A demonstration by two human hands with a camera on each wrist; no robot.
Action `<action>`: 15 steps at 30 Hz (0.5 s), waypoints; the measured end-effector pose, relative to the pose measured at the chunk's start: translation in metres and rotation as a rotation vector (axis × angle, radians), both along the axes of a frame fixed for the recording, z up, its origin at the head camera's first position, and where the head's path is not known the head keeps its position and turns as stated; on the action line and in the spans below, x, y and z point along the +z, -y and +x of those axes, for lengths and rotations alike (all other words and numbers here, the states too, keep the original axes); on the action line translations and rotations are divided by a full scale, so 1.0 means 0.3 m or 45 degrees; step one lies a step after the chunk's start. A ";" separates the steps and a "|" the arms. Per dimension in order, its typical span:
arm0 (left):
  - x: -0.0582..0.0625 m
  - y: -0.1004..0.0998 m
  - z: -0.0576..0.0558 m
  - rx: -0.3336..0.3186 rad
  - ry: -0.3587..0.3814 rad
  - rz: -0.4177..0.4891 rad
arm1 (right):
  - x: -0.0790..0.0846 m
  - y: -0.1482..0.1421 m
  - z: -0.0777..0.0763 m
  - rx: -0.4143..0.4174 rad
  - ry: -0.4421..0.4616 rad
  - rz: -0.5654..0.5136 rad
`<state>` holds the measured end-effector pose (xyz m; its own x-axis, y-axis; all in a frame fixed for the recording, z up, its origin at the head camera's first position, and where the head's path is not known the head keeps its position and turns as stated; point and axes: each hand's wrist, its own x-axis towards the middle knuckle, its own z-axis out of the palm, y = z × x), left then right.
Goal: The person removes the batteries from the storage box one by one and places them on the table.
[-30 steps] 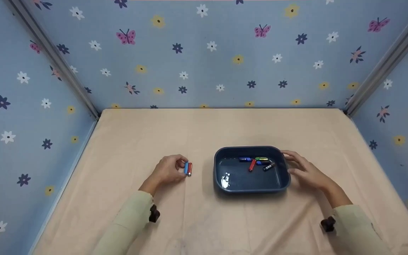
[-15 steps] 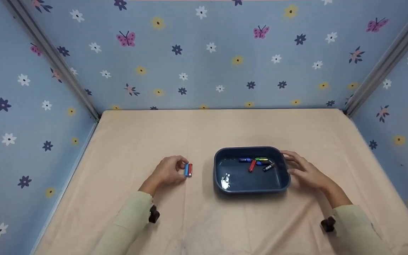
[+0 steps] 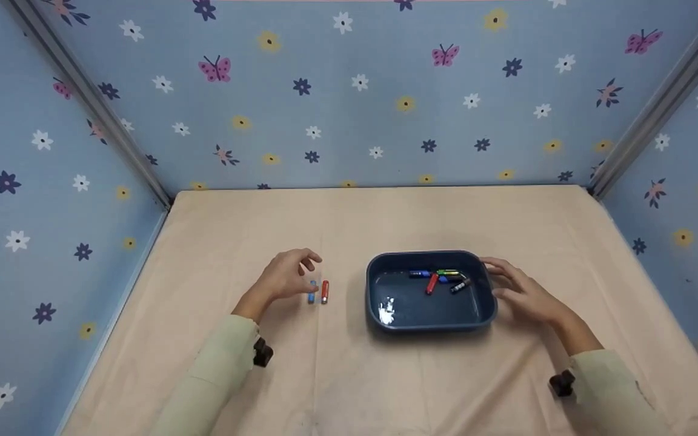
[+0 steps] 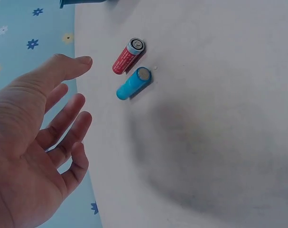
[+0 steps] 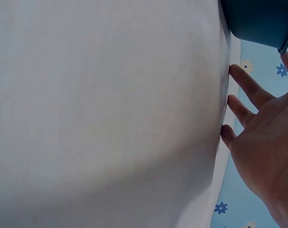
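Observation:
On the cloth to the left of the bin lie a blue battery and a red battery, side by side with a small gap, as the left wrist view also shows for the blue battery and the red battery. My left hand hovers over the blue one, fingers spread and holding nothing. A dark blue rectangular bin stands to the right. Several batteries in mixed colours lie inside it. My right hand is at the bin's right side, its fingers loosely extended and a fingertip touching the rim.
A beige cloth covers the table, with wrinkles near the front right. Blue patterned panels enclose the back and both sides, with metal posts at the corners.
My left hand has let go of the blue battery and lifted up and back. The blue battery now lies slightly left, apart from the red one. My right hand has stayed put.

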<state>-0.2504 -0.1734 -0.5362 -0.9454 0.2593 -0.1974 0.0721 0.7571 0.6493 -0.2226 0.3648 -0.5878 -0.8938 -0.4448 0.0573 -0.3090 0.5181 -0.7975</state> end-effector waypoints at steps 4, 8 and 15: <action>-0.001 -0.006 0.000 0.005 0.006 -0.022 | 0.000 -0.001 -0.001 0.002 0.006 0.000; 0.001 -0.013 0.001 0.012 0.010 -0.031 | 0.000 -0.003 -0.001 0.005 0.011 -0.013; 0.007 -0.032 0.001 -0.017 -0.055 -0.032 | -0.001 0.000 -0.001 0.002 0.031 -0.021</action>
